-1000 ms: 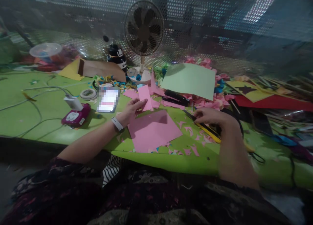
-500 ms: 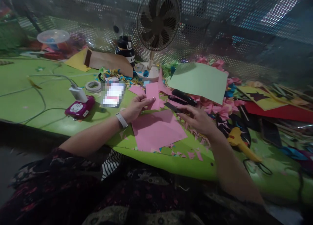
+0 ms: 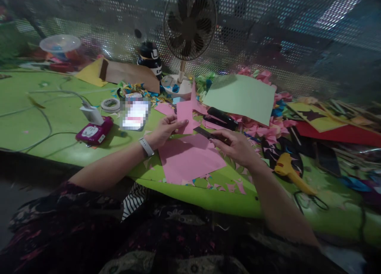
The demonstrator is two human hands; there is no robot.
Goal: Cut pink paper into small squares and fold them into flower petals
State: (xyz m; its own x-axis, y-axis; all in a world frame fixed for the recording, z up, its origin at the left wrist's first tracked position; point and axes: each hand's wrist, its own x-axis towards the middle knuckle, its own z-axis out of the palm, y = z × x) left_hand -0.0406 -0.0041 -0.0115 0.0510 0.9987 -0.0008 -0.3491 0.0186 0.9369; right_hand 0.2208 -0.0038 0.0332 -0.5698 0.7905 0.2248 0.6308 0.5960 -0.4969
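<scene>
The left hand point(image 3: 166, 130) has thumb and fingers pinched together on the near part of a small pink card point(image 3: 185, 110), which stands up from the grip, likely so that most of it stays uncovered. The right hand point(image 3: 235, 146) is closed around a dark blade point(image 3: 203, 132), its tip pointing left toward the card and seemingly just short of it; the handle is hidden in the palm, a hold that probably leaves the blade free to steer.

Below both hands a larger pink sheet point(image 3: 190, 161) lies flat on the green table point(image 3: 62, 147), perhaps put there to be close by. Pink scraps point(image 3: 230, 187) lie along its near and right edges. Just beyond the blade rests a black stapler point(image 3: 220, 117), within easy reach, and farther right a yellow glue gun point(image 3: 288, 169). A phone point(image 3: 135, 114) lies left of the card, and a fan point(image 3: 190, 28) stands at the far side, facing the person, presumably for air.
</scene>
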